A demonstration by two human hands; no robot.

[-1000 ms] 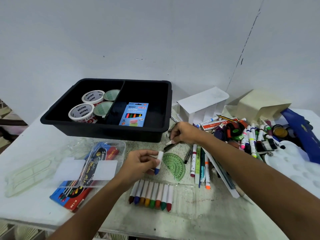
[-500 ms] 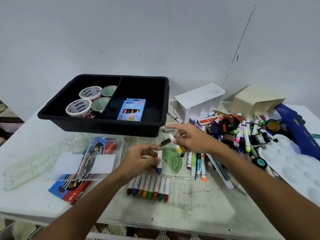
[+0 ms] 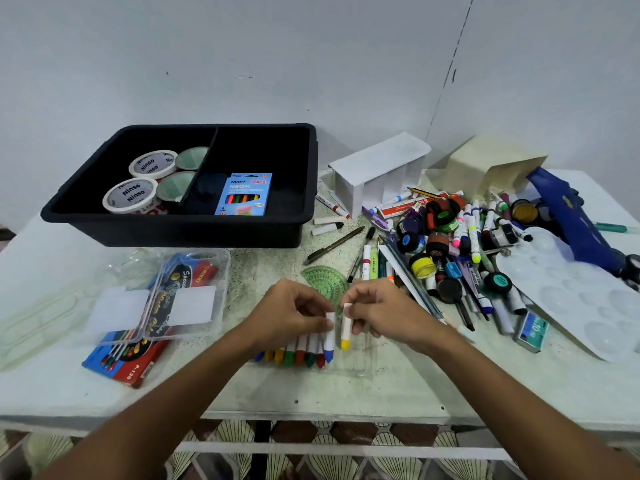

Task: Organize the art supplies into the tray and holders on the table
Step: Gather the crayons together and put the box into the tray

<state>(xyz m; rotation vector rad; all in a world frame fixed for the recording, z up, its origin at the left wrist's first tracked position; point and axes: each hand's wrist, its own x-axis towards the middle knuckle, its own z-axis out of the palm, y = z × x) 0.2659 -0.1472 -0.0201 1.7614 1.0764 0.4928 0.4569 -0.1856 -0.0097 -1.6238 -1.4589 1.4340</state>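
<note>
The yellow crayon (image 3: 345,332) stood nearly upright, tip down, pinched near its white top by the right hand (image 3: 382,315), just beside the blue crayon (image 3: 329,339) that the left hand (image 3: 292,311) pinched at the right end of the crayon row (image 3: 298,353). The row lay in a clear shallow case (image 3: 356,362) on the surface (image 3: 381,393), its free slot seemingly to the right of the blue one.

To seat the yellow one well, it should probably be tilted to match its neighbours, tip toward the person, and laid touching the blue crayon while the left hand steadies the row against rolling. Pressing lightly would likely keep the thin case from skidding.

Behind the hands lay a green protractor (image 3: 323,282), and further right a heap of markers and paint pots (image 3: 450,244). The black tray (image 3: 180,230) at the back left held tape rolls (image 3: 130,195) and a blue pencil box (image 3: 244,194). A white holder (image 3: 377,168) lay beside it.
</note>
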